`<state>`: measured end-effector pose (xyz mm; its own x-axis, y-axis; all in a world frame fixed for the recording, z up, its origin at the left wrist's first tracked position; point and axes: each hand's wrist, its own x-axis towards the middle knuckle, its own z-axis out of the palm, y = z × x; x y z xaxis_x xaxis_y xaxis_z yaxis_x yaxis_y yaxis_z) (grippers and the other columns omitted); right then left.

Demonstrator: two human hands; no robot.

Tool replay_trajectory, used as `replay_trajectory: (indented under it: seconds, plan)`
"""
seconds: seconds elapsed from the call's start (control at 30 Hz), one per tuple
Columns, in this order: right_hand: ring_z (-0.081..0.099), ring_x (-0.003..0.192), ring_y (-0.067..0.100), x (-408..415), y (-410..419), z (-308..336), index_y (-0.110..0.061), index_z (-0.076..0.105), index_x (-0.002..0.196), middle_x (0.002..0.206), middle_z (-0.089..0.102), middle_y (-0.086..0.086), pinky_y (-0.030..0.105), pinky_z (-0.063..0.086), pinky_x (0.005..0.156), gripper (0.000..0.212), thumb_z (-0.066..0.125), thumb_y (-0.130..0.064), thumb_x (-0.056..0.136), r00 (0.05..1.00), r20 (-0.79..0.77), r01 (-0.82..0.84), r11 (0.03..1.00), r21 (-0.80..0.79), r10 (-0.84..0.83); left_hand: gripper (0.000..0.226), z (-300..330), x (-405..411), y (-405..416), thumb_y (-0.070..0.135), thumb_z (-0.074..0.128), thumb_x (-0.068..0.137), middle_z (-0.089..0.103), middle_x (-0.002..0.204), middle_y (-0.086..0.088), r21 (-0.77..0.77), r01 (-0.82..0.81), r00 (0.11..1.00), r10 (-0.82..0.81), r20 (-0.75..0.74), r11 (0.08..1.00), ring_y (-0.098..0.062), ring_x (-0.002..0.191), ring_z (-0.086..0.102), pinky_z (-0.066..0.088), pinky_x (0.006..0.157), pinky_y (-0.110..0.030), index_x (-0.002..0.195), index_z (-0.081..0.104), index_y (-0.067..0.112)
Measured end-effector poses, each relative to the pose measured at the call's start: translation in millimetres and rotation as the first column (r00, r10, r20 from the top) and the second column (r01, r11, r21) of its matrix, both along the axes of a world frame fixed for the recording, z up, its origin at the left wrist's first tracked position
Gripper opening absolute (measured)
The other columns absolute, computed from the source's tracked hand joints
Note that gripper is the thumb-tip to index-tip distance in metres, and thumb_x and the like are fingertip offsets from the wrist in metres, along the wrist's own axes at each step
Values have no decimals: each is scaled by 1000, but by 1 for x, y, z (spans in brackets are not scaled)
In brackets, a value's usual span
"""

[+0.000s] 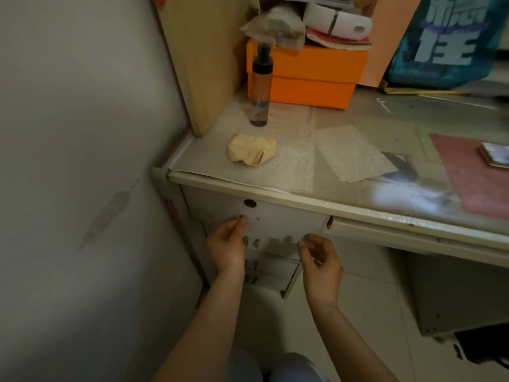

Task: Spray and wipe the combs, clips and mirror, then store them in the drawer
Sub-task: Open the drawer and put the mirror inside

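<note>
Drawer front is the landmark in the head view, a pale panel just under the left end of the desk, and it looks shut or very nearly so. Both hands sit against it. The left hand is at the panel's lower left, fingertips touching the face, fingers loosely curled; it holds nothing I can make out. The right hand is at the lower right corner of the front, fingers also loosely bent toward the edge, and whether they hook the edge or only brush it cannot be told through the blur.

Above the drawer front, on the desk, lie a crumpled tan cloth and, further back, a spray bottle standing upright beside an orange box. No combs, clips or mirror show anywhere; I judge they are already inside the drawer, though that is hidden.

So the step in hand looks like the storing, at its close: the drawer being pushed home. The next move likely calls for an even press from both hands so the front seats flush, then letting go.
</note>
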<state>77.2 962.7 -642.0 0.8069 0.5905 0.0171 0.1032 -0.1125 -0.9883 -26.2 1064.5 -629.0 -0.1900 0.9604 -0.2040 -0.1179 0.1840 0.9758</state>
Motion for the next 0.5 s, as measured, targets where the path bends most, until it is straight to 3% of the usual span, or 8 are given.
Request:
replay_trajectory:
  seconds: [0.13, 0.23, 0.37, 0.5]
  plan:
    - [61, 78, 9, -7, -11, 14, -18, 58, 93, 78, 64, 0, 24, 49, 76, 19, 72, -13, 80, 995, -26, 101, 992, 81, -99, 17, 5, -12, -17, 0, 68, 80, 65, 66, -3, -17, 9, 999, -8, 41, 1000, 6, 53, 57, 40, 54, -1, 67, 66, 11]
    - [58, 83, 4, -10, -19, 20, -22, 57, 104, 89, 63, 1, 18, 48, 72, 32, 75, -20, 77, 992, -64, 110, 991, 75, -106, 17, 7, -21, -26, 5, 70, 81, 67, 70, -3, -53, 21, 998, -17, 65, 998, -4, 65, 60, 38, 55, 1, 67, 67, 15]
    - [58, 102, 4, -12, -27, 24, -17, 60, 118, 111, 63, -7, 22, 48, 84, 44, 74, -24, 77, 996, -92, 16, 997, 76, -9, 6, 9, -31, -38, 10, 70, 82, 69, 77, -3, -109, 54, 992, -42, 115, 992, -7, 74, 62, 43, 63, -5, 78, 70, 13]
    - [63, 95, 7, -13, -33, 32, -16, 63, 107, 102, 67, -2, 13, 51, 74, 30, 70, -17, 79, 990, -115, -66, 986, 154, 84, 10, 11, -40, -49, 9, 69, 82, 69, 81, -4, -145, 79, 988, -58, 146, 986, -14, 83, 63, 45, 79, -22, 76, 68, 17]
